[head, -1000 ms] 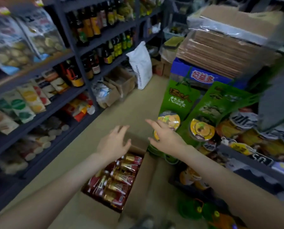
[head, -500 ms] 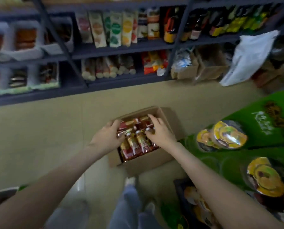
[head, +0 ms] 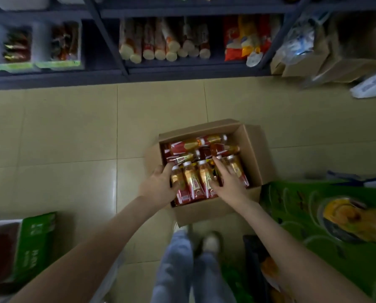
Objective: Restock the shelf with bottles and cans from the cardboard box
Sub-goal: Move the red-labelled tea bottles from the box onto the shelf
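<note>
So, both hands have dropped from mid-air into the cardboard box [head: 250, 154] on the floor [head: 73, 138]. The left hand [head: 158, 186] curls its grip round the leftmost bottle [head: 181, 196], while the right hand [head: 228, 182] lies spread flat on neighbouring bottles [head: 239, 171]. Picking looks underway, nothing shelved yet.

One cardboard box [head: 251, 149], roughly nine bottles [head: 192, 182] (some covered), left hand [head: 158, 186], right hand [head: 228, 182]
</note>
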